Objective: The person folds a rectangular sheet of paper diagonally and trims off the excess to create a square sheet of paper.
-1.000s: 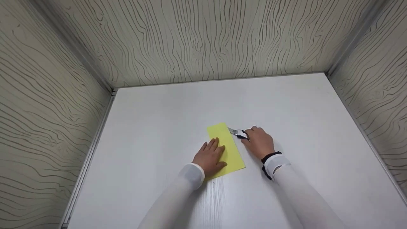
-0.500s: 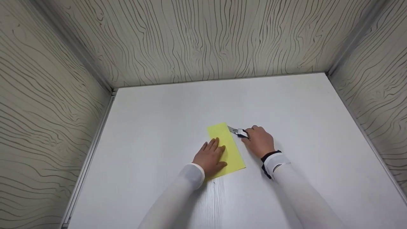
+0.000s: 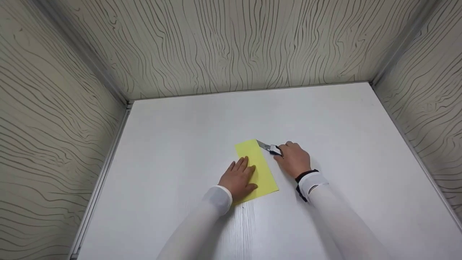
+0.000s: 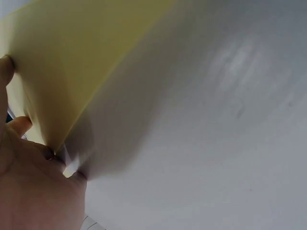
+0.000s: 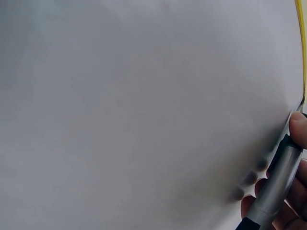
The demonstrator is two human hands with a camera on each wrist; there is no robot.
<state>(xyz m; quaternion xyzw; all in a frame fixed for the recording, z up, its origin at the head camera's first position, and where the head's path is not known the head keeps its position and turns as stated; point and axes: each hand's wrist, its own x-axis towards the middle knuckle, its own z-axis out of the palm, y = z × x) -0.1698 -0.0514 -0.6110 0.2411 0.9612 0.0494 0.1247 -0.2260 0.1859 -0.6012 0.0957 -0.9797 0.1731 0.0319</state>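
A yellow sheet of paper [image 3: 265, 177] lies slightly turned on the white table. My left hand [image 3: 237, 179] rests flat on its left part, fingers spread. In the left wrist view that hand [image 4: 36, 177] covers part of the paper [image 4: 76, 48] near its edge. My right hand [image 3: 295, 158] grips a utility knife [image 3: 275, 150], its blade pointing left to the paper's far right corner. From the right wrist, the knife's grey handle [image 5: 278, 187] shows with the thumb and fingers of my right hand [image 5: 298, 132] round it.
The white table [image 3: 187, 137] stretches around the paper on every side. Wood-patterned panels rise behind it [image 3: 231, 43] and at the left [image 3: 54, 144] and right [image 3: 433, 108], with grey metal rails along the table's edges.
The knife has slid a little away from me along the paper's right edge, its blade tip now at the far right corner. My left hand and the paper stay in place.
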